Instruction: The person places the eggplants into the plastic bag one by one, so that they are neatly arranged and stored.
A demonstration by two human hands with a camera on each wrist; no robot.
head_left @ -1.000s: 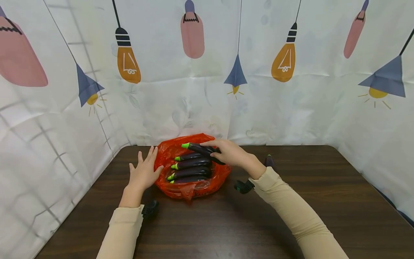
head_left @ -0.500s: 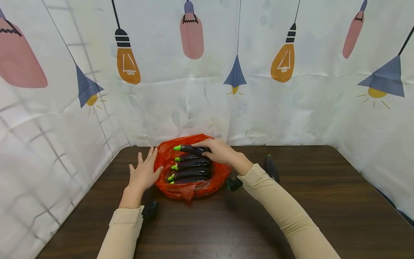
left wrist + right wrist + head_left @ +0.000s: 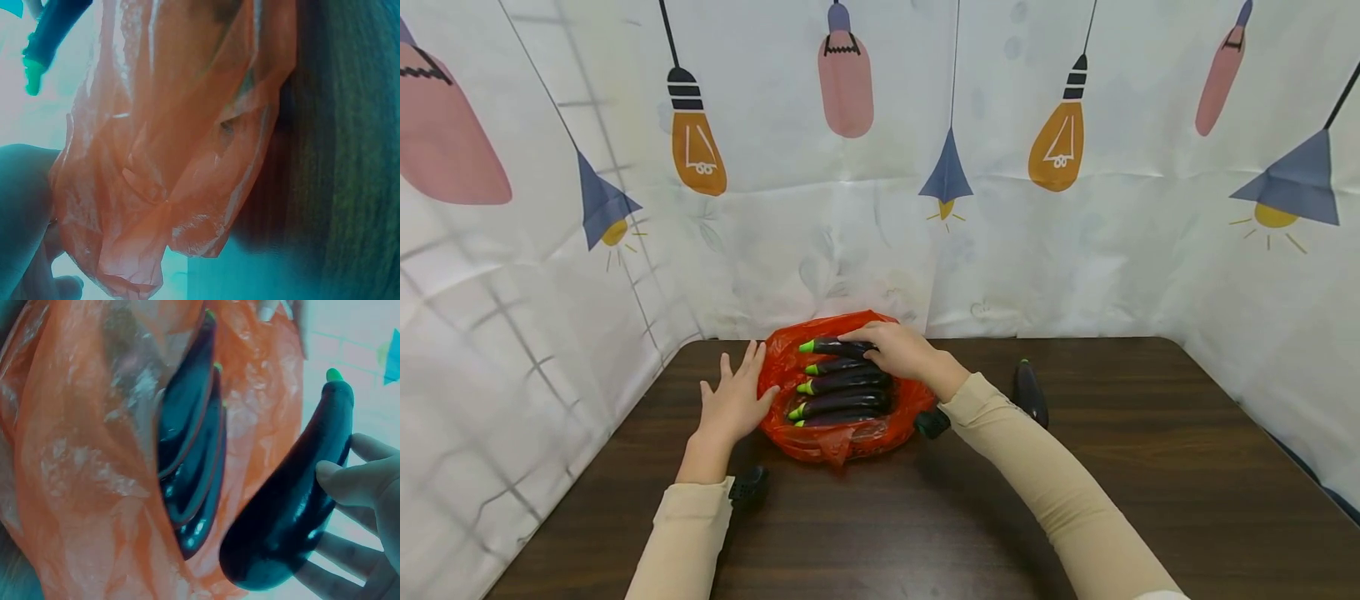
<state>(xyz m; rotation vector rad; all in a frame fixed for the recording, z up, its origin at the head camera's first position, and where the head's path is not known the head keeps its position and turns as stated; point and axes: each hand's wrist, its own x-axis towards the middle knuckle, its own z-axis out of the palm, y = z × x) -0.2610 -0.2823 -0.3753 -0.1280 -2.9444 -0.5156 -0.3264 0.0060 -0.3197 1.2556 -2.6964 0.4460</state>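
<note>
My right hand (image 3: 906, 350) holds a dark purple eggplant (image 3: 829, 347) with a bright green tip over the back of an open red plastic bag (image 3: 850, 321). In the right wrist view, the thumb lies on one side of the held eggplant (image 3: 287, 500) and the fingers show along the other. Several more eggplants (image 3: 844, 381) lie side by side inside the bag, green ends to the left. At the bag's left rim, my left hand (image 3: 733, 406) touches the plastic with straight, spread fingers. The left wrist view shows mostly the bag's crumpled wall (image 3: 169, 137).
Another eggplant (image 3: 1030, 393) lies on the dark wooden table (image 3: 865, 533), right of the bag, just beyond my right sleeve. A white curtain (image 3: 880, 233) with printed lamps hangs behind the table's far edge and along both sides.
My right hand has moved left and slightly down with its eggplant, closer over the other eggplants in the bag. The eggplant on the table shows more fully. The left hand has stayed put.
</note>
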